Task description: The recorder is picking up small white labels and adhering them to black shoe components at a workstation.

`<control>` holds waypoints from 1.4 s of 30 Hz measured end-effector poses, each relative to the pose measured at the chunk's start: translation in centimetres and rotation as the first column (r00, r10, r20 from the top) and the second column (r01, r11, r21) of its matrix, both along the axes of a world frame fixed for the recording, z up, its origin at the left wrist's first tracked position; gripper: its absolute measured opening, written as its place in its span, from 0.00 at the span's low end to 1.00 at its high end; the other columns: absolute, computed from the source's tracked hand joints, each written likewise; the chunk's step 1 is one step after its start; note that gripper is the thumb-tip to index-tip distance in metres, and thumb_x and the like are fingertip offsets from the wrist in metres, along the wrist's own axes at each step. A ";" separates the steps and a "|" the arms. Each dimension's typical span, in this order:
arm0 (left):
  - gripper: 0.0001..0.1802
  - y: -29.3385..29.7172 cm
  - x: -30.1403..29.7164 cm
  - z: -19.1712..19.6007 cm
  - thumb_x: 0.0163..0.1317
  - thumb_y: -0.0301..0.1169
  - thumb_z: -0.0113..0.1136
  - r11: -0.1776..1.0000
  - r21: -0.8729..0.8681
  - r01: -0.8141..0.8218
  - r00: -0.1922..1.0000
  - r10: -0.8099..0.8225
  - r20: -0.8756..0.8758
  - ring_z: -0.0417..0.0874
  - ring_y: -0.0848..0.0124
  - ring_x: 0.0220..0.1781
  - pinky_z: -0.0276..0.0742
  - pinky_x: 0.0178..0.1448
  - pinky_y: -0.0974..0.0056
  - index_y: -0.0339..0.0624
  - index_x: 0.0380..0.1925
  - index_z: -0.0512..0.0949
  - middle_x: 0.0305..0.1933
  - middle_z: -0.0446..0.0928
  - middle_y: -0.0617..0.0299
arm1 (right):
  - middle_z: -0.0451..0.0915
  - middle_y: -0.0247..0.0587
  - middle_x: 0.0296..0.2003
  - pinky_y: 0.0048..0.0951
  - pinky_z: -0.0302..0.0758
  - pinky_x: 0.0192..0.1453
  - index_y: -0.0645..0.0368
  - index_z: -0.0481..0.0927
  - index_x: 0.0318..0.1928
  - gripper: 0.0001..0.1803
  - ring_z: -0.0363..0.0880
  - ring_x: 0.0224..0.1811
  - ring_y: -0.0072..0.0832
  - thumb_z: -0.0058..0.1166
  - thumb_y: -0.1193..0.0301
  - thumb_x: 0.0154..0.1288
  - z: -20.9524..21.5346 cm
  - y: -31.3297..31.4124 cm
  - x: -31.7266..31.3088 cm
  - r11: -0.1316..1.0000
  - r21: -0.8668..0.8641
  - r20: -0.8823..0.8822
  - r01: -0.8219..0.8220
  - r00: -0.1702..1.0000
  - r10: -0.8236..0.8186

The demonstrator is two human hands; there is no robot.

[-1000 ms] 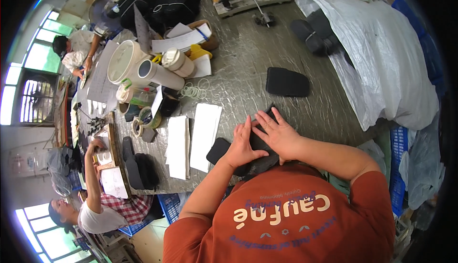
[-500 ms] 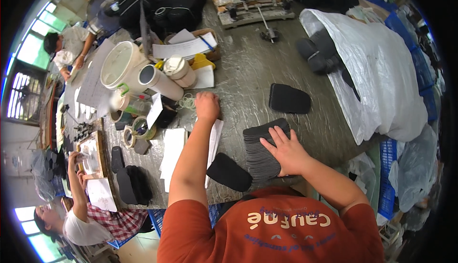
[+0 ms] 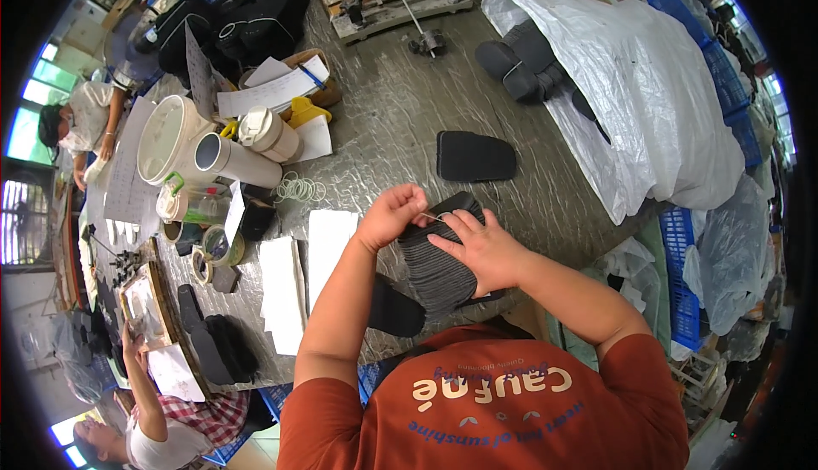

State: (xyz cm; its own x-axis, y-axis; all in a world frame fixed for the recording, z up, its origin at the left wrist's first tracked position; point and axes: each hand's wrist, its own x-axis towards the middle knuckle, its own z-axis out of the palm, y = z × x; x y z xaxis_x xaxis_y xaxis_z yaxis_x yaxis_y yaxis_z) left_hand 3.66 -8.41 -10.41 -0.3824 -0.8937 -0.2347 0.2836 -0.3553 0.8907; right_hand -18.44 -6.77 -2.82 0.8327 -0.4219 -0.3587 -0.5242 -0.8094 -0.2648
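Note:
A stack of dark foam pads [image 3: 436,276], shaped like insole pieces and overlapping in a slanted row, lies on the table in front of me. My right hand [image 3: 490,253] rests across it with the fingers spread. At the stack's far end my left hand [image 3: 394,214] is closed in a pinch on a thin, pale rubber band [image 3: 433,216], stretched toward my right fingertips. How far the band goes round the stack is hidden. One loose black pad [image 3: 477,155] lies beyond the stack, and another black pad [image 3: 396,308] sits to its left, partly under my left forearm.
Rubber bands [image 3: 300,187] lie beside a white cup [image 3: 239,160] and a bucket [image 3: 166,142]. White paper sheets [image 3: 281,287] are left of my arm. A white sack [image 3: 630,103] with black pads stands at right. Two people work at left.
My left hand has moved from the loose rubber bands to the stack, bringing one band. My right hand stays on the stack. The whole view has shifted somewhat.

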 end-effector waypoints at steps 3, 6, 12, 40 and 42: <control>0.11 -0.6 2.0 0.6 0.60 0.34 0.61 0.996 0.053 0.067 0.980 -0.056 -0.189 0.70 0.79 0.25 0.66 0.30 0.74 0.39 0.36 0.75 0.24 0.71 0.70 | 0.53 0.52 0.65 0.56 0.56 0.63 0.48 0.55 0.69 0.63 0.50 0.69 0.46 0.75 0.55 0.26 -0.1 -0.5 -1.8 0.999 0.036 0.101 0.020 0.995 -0.023; 0.14 0.2 4.6 -0.8 0.57 0.38 0.65 0.991 -0.006 0.136 0.906 -0.122 0.405 0.67 0.80 0.22 0.63 0.27 0.72 0.38 0.34 0.76 0.23 0.71 0.71 | 0.54 0.51 0.64 0.53 0.56 0.65 0.47 0.56 0.68 0.64 0.50 0.68 0.47 0.75 0.56 0.24 -0.8 -0.9 -3.4 0.997 0.054 0.246 0.052 0.967 -0.063; 0.11 5.9 4.1 3.7 0.59 0.36 0.62 0.997 0.056 0.046 0.994 -0.051 0.096 0.75 0.78 0.27 0.71 0.35 0.70 0.39 0.30 0.79 0.23 0.76 0.66 | 0.54 0.53 0.63 0.50 0.59 0.65 0.51 0.51 0.69 0.67 0.52 0.67 0.51 0.75 0.57 0.23 -2.6 -1.5 -4.3 0.978 0.071 0.294 0.194 0.933 -0.207; 0.25 5.9 -4.7 6.1 0.63 0.22 0.50 0.987 0.082 -0.142 0.962 0.118 0.246 0.78 0.74 0.40 0.75 0.46 0.68 0.32 0.61 0.63 0.36 0.76 0.58 | 0.50 0.51 0.68 0.36 0.45 0.73 0.55 0.43 0.71 0.69 0.49 0.70 0.43 0.74 0.66 0.26 -3.8 -2.7 -7.9 0.740 0.632 0.676 0.228 0.303 -0.671; 0.24 6.5 -4.3 8.6 0.61 0.20 0.52 0.953 -0.115 -0.279 0.936 0.297 0.190 0.77 0.73 0.41 0.74 0.47 0.69 0.32 0.59 0.65 0.39 0.76 0.59 | 0.58 0.49 0.65 0.36 0.54 0.71 0.60 0.49 0.69 0.61 0.57 0.68 0.40 0.70 0.67 0.31 -3.7 -2.5 -6.7 0.420 0.894 0.432 -0.156 0.052 -0.900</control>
